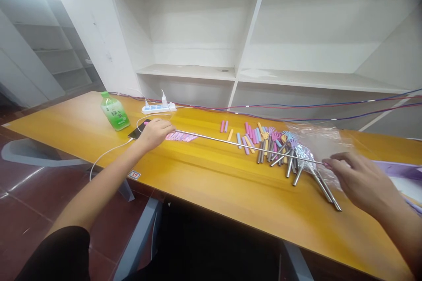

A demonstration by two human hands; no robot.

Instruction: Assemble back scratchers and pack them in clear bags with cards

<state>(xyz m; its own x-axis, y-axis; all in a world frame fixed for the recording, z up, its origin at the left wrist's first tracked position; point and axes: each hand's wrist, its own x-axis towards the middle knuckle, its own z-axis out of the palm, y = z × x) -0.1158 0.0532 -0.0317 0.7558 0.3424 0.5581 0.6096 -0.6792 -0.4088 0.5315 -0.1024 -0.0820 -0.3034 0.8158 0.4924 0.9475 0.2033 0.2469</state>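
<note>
A thin metal telescopic rod [231, 142] is stretched out long across the table between my hands. My left hand [157, 133] is closed around its left end, and a bit of pink shows beyond the fingers. At the other end, my right hand [358, 173] pinches the tip, where a small pink part shows. Below the rod's right half lies a pile of back scratchers [290, 140] with claw heads in several colours and metal shafts. Coloured sleeves [245, 145] in pink, yellow, blue and purple lie left of the pile.
A green tea bottle [114, 112] stands at the left. Near my left hand are a phone [135, 132] on a white cable, pink printed cards [183, 136] and a power strip [158, 108]. Clear plastic bags [325, 145] and a purple-edged box [392, 169] lie at the right.
</note>
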